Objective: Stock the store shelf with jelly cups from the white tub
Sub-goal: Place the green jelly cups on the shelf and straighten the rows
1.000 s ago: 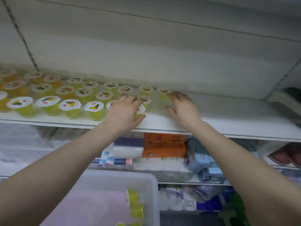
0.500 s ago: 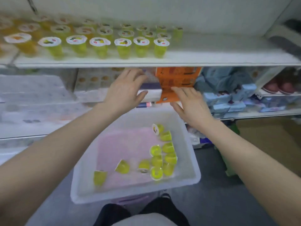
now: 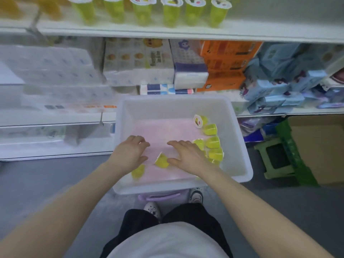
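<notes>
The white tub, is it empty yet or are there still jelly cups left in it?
Not empty. The white tub still holds several green jelly cups, most lying tipped along its right side, with much of the pink bottom bare.

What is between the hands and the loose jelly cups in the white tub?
Nothing visible. Both the left hand and right hand are already inside the open white tub, with fingers spread, directly over the jelly cups. One tipped jelly cup lies between them.

Left hand (image 3: 128,155) and right hand (image 3: 188,157) lowered; fingers (image 3: 175,143) spread.
</notes>
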Available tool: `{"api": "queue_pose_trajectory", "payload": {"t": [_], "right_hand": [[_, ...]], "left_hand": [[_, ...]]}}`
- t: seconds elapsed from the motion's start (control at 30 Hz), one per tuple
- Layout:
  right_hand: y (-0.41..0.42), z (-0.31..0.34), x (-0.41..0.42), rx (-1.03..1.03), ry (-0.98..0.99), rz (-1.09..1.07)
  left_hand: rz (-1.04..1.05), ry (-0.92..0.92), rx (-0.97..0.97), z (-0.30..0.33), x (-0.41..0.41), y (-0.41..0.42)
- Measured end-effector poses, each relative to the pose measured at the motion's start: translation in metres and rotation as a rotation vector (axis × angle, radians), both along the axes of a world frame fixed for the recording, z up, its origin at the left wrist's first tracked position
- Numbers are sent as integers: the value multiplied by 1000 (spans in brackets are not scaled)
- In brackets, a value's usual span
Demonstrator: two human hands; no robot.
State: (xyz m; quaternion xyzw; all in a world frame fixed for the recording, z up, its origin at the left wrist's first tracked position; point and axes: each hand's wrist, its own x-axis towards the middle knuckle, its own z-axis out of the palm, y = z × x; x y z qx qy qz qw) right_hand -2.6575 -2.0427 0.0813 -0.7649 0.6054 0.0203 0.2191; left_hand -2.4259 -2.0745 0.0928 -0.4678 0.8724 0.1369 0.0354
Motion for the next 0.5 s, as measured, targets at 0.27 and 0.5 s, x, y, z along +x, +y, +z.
{"api": "queue_pose_trajectory", "payload": {"t": [0.27,0.5], "right_hand": [[-18,-32,36,163,5,58],[-17,-28,-3,-57,-88,-149]], "left_hand": [[-161,-247,-105,-14,4,-1],[-185,-590,1,-14,-10,3]]}}
